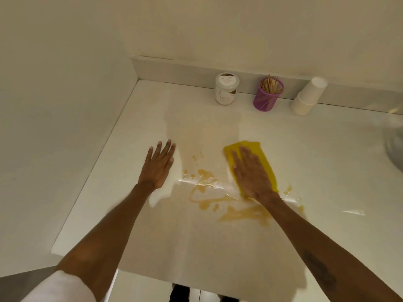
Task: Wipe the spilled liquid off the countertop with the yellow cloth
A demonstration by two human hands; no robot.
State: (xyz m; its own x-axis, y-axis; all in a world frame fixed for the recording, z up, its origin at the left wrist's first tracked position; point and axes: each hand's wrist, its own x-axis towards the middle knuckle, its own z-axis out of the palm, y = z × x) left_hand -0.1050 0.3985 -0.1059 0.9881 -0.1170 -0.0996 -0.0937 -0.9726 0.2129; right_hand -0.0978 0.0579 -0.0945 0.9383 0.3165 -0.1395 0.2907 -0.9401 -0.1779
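The yellow cloth (265,162) lies flat on the white countertop (327,160), right of centre. My right hand (250,175) presses flat on top of it, fingers together and pointing away from me. Brown spilled liquid (209,192) spreads in puddles and streaks on the counter between my hands and under my right wrist, with small drops to the cloth's right. My left hand (158,165) rests palm down on the bare counter to the left of the spill, fingers spread, holding nothing.
Against the back wall stand a white jar (226,89), a purple cup of wooden sticks (268,94) and a stack of white paper cups (308,97). A sink rim (394,147) shows at the right edge. A wall bounds the counter on the left.
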